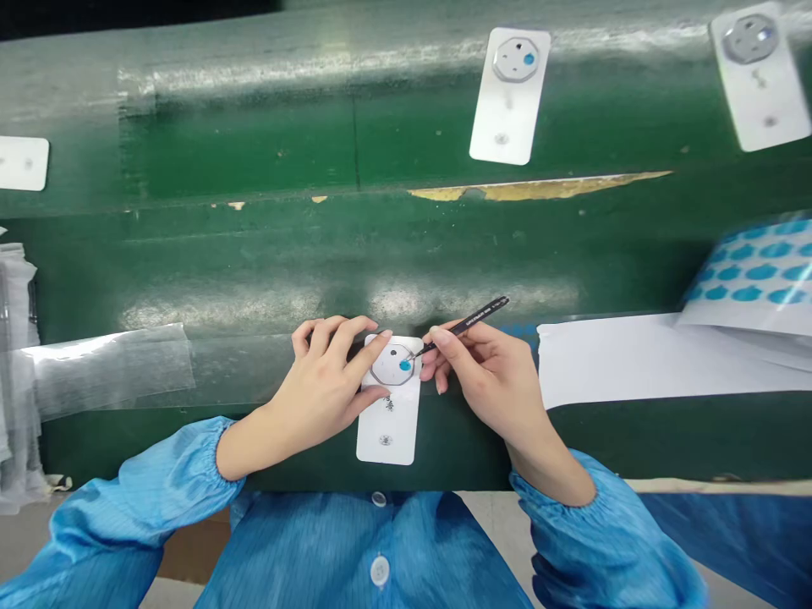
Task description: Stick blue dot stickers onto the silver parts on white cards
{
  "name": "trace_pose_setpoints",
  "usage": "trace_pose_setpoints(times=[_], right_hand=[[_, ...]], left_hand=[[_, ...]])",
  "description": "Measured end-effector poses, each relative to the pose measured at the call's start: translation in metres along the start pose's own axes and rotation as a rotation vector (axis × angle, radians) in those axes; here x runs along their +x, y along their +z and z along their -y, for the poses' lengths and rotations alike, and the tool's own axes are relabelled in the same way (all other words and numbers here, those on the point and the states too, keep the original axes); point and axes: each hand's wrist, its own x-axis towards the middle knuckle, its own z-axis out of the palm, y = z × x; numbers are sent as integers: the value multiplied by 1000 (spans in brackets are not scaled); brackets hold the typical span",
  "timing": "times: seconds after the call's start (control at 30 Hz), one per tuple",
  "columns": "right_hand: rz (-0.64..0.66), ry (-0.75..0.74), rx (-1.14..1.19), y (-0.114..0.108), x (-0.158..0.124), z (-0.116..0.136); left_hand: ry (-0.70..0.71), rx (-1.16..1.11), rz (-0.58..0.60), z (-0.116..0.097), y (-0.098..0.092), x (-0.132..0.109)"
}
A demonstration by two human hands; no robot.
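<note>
A white rectangular part (388, 423) with a grey round disc (392, 365) near its top lies on the green belt in front of me. My left hand (323, 381) grips the part's upper left edge, fingers curled over it. My right hand (488, 372) is closed on black tweezers (473, 320). Their tip touches a small blue round sticker (404, 364) on the disc.
Two more white parts (509, 95) (759, 74) lie farther up the green belt (254, 254), and another (22, 162) at the left edge. A sheet of blue round stickers (754, 271) rests on white paper (634, 359) at the right. Clear plastic film (107, 364) lies at the left.
</note>
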Motion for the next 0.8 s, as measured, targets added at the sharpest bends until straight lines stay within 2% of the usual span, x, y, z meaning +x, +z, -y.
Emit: trace_pose_setpoints(times=[0.8], right_hand=[[-1,-11,-21,2,0,5]], left_hand=[[5,-10,-12,0,0,1]])
